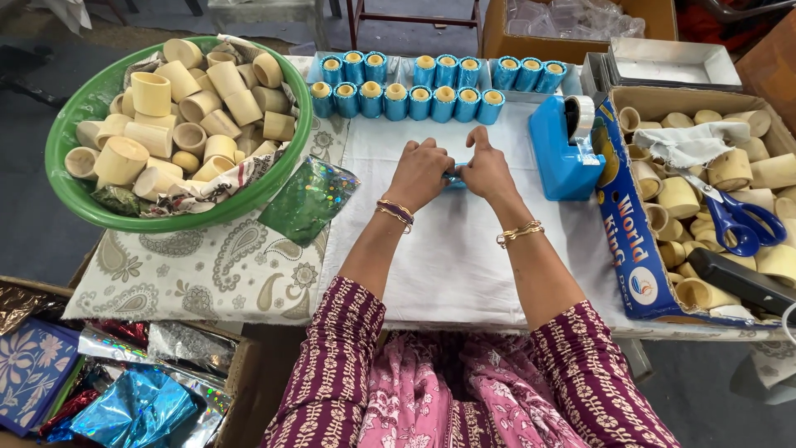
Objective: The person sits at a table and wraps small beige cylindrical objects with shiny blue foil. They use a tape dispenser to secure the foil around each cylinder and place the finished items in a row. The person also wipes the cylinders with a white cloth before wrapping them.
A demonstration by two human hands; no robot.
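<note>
**Wrapping a small roll in blue foil, both hands at mid-desk**

Left hand (pixel 419 172) and right hand (pixel 487 170) meet over the white cloth (pixel 448 265) on the desk, knuckles up, fingertips pressed together. Between them a sliver of blue foil piece (pixel 453 176) shows; both grips are closed narrow on it, pinching from either side. What the foil covers is hidden by the fingers, so I cannot tell how far the wrap has gone.

Just beyond the hands, two rows of blue-wrapped rolls (pixel 406 101) lie side by side, ends toward the camera. The blue tape dispenser (pixel 564 149) stands just to the right of the right hand. The green basin (pixel 83 108), well to the left, is heaped with bare pale rolls (pixel 178 108); the cardboard box (pixel 630 224) on the right holds more of them, with blue-handled scissors (pixel 738 220) and a rag on top. A sheet of green glitter foil (pixel 308 197) lies near the basin's edge.

Judgement on doing this step well:
- Keep the foil taut with even pull from both sides, so no crease sets.
- Hold the seam flat under one thumb before releasing the other hand for tape; the dispenser is close enough for a short reach.
- Foil of this kind likely springs back and tears at folds; press, do not drag.
- Match the finished rows: edges flush, ends left open.
</note>
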